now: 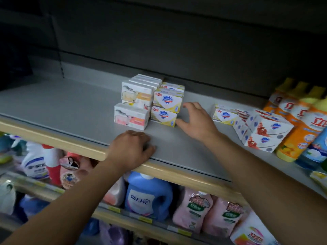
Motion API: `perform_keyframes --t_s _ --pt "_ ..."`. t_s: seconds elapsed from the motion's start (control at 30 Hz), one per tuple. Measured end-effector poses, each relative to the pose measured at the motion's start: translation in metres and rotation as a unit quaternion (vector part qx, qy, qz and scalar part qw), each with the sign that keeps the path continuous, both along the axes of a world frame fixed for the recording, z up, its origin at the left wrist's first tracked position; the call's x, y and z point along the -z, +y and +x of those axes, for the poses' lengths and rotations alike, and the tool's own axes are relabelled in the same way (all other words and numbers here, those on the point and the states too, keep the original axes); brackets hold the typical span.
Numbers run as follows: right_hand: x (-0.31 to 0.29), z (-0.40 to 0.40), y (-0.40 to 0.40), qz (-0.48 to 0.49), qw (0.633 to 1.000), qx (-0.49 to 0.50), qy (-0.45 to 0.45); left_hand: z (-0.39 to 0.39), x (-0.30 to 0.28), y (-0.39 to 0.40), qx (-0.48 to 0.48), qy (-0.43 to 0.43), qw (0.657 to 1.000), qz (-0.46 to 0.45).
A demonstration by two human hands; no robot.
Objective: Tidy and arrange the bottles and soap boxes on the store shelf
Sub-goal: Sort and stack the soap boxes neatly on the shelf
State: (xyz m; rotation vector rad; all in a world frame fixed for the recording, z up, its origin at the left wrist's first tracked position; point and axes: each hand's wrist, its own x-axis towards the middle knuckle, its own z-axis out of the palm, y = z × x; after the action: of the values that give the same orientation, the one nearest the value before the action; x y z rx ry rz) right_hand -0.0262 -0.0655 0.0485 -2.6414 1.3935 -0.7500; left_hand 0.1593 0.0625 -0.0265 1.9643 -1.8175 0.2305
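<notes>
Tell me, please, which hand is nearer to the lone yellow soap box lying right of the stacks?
Right. The right hand lies just left of the lone yellow soap box; the left hand rests at the shelf's front edge, further left.

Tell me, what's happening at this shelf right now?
A person is tidying a grey store shelf. The left hand rests on the shelf's front edge, holding nothing. The right hand, fingers spread, is beside the stack of yellow-and-white soap boxes, touching or nearly touching it. White-and-pink soap boxes stand stacked just left of those. Further right, one loose yellow-and-white soap box and tilted white-and-red soap boxes wait unsorted beside orange bottles.
</notes>
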Motion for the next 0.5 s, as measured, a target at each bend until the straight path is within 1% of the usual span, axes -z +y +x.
perform_keyframes --t_s 0.17,0.23,0.37,0.5 --pt "-0.017 0.040 -0.027 -0.042 0.999 0.026 0.015 0.003 0.004 -0.002 -0.009 -0.013 1.000 0.011" --pt "-0.021 0.049 -0.038 -0.063 0.996 0.047 0.051 0.003 0.004 -0.003 -0.004 -0.012 1.000 0.013" --pt "-0.019 0.057 -0.054 -0.065 0.988 0.083 0.111 0.004 0.005 -0.005 -0.006 0.001 1.000 0.004" --pt "-0.012 0.060 -0.058 -0.129 0.985 0.086 0.077 0.005 0.007 -0.007 -0.004 -0.001 1.000 -0.010"
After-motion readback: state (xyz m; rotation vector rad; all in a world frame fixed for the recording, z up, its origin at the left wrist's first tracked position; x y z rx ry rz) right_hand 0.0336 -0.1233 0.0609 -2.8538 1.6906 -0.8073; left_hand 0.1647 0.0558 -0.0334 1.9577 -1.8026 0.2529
